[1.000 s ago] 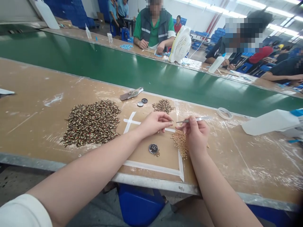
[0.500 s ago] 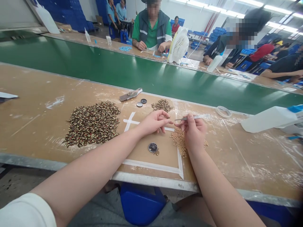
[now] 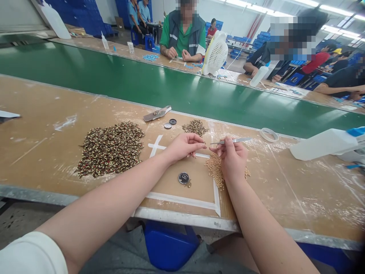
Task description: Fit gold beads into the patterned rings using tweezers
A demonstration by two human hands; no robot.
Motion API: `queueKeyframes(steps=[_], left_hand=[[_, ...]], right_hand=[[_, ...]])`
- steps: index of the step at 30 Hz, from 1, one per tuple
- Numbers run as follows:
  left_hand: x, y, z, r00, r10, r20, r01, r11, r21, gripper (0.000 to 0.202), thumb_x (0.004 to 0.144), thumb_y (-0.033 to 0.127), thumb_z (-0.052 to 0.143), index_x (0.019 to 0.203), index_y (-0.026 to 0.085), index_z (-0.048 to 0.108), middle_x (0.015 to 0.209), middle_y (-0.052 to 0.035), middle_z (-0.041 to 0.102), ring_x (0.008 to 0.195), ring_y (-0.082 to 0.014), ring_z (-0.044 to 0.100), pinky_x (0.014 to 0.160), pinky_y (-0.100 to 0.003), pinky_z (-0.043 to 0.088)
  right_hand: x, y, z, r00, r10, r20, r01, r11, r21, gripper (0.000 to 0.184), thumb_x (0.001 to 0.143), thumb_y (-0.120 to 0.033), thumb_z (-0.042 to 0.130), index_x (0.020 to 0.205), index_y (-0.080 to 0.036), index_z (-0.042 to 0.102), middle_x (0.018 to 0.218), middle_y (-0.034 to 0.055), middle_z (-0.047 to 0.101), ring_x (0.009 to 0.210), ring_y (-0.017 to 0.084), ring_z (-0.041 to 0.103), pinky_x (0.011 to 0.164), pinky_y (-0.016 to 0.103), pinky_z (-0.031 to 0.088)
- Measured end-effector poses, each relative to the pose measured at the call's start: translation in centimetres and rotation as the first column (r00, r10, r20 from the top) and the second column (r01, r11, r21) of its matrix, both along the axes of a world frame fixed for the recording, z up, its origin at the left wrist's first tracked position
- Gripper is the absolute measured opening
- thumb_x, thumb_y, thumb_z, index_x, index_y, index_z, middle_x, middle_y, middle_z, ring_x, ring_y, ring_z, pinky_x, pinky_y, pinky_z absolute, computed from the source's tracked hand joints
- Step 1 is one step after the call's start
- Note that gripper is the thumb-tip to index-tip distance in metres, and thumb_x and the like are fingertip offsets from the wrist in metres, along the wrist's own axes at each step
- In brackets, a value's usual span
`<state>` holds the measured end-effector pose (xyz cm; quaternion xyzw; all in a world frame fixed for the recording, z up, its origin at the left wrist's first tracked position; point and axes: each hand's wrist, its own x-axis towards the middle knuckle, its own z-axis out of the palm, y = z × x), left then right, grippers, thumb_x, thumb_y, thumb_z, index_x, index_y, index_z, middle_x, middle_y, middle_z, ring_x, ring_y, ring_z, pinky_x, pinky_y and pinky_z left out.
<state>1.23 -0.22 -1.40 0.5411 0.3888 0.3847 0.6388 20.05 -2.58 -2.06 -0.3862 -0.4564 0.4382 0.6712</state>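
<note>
My right hand [image 3: 234, 158] grips metal tweezers [image 3: 241, 140], their tips pointing left toward my other hand. Thumb and index finger of my left hand [image 3: 186, 145] pinch a tiny dark piece [image 3: 204, 143], too small to make out. Under and beside my right hand spreads a pile of small tan beads [image 3: 215, 169]. Just beyond my left hand is a small heap of brown and gold pieces [image 3: 195, 127]. A much larger pile of similar curved pieces [image 3: 111, 148] lies to the left. Nearer me sits a round dark dish [image 3: 183, 178] with a shiny surface.
White tape strips [image 3: 182, 200] mark the brown tabletop. Behind are two small round lids [image 3: 168, 125], a folded scrap [image 3: 157, 113] and a tape roll [image 3: 269, 135]. A plastic bottle [image 3: 322, 144] lies at right. Past the green belt [image 3: 128, 80], co-workers sit near a white fan [image 3: 216, 53].
My left fingers have drawn together into a pinch with the tiny piece at their tips. The tweezers stay in my right hand, barely moved.
</note>
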Motion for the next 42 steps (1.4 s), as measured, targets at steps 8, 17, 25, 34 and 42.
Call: queueKeyframes(steps=[8, 17, 25, 34, 42], left_hand=[[0.08, 0.13, -0.59, 0.999, -0.047, -0.001, 0.047, 0.999, 0.018, 0.025, 0.089, 0.034, 0.073, 0.103, 0.016, 0.064, 0.111, -0.0121, 0.077, 0.051, -0.0043, 0.059, 0.042, -0.018, 0.033], [0.19, -0.11, -0.23, 0.998, -0.044, -0.034, 0.045, 0.999, 0.027, 0.024, 0.092, 0.035, 0.069, 0.102, 0.016, 0.058, 0.11, -0.0114, 0.078, 0.051, -0.0047, 0.059, 0.042, -0.018, 0.034], [0.33, -0.1, -0.06, 1.0, -0.021, -0.022, 0.02, 1.0, -0.006, 0.023, 0.09, 0.034, 0.071, 0.099, 0.015, 0.061, 0.106, -0.0109, 0.078, 0.052, -0.0042, 0.056, 0.044, -0.018, 0.035], [0.55, -0.27, 0.02, 0.999, 0.026, -0.043, -0.027, 1.0, -0.01, 0.025, 0.09, 0.037, 0.072, 0.098, 0.016, 0.062, 0.104, -0.0091, 0.079, 0.048, -0.0037, 0.053, 0.045, -0.02, 0.034], [0.9, -0.29, -0.3, 0.999, 0.052, -0.014, -0.052, 0.999, 0.005, 0.02, 0.09, 0.032, 0.071, 0.095, 0.015, 0.062, 0.101, -0.0086, 0.079, 0.045, -0.0026, 0.049, 0.047, -0.021, 0.038]], right_hand=[[-0.11, 0.23, -0.06, 1.0, -0.003, 0.021, 0.003, 1.0, -0.006, 0.029, 0.093, -0.046, 0.071, 0.088, -0.017, 0.069, 0.067, -0.0017, 0.062, 0.051, 0.009, 0.05, 0.062, 0.029, 0.06], [-0.22, 0.31, -0.12, 1.0, 0.007, 0.005, -0.007, 1.0, -0.005, 0.029, 0.094, -0.046, 0.07, 0.089, -0.017, 0.067, 0.066, -0.0025, 0.061, 0.052, 0.009, 0.051, 0.063, 0.028, 0.059], [-0.48, 0.26, 0.1, 1.0, 0.002, 0.011, -0.002, 1.0, -0.02, 0.03, 0.092, -0.049, 0.071, 0.089, -0.02, 0.065, 0.068, -0.0042, 0.058, 0.052, 0.008, 0.047, 0.07, 0.034, 0.065], [-0.68, 0.32, 0.02, 1.0, -0.004, -0.009, 0.004, 0.999, -0.045, 0.03, 0.092, -0.049, 0.071, 0.089, -0.02, 0.064, 0.068, -0.0047, 0.058, 0.052, 0.008, 0.048, 0.071, 0.034, 0.064], [-0.77, 0.39, 0.04, 1.0, -0.003, -0.016, 0.002, 0.999, -0.054, 0.029, 0.094, -0.048, 0.07, 0.088, -0.02, 0.064, 0.068, -0.0046, 0.057, 0.052, 0.008, 0.047, 0.071, 0.033, 0.064]])
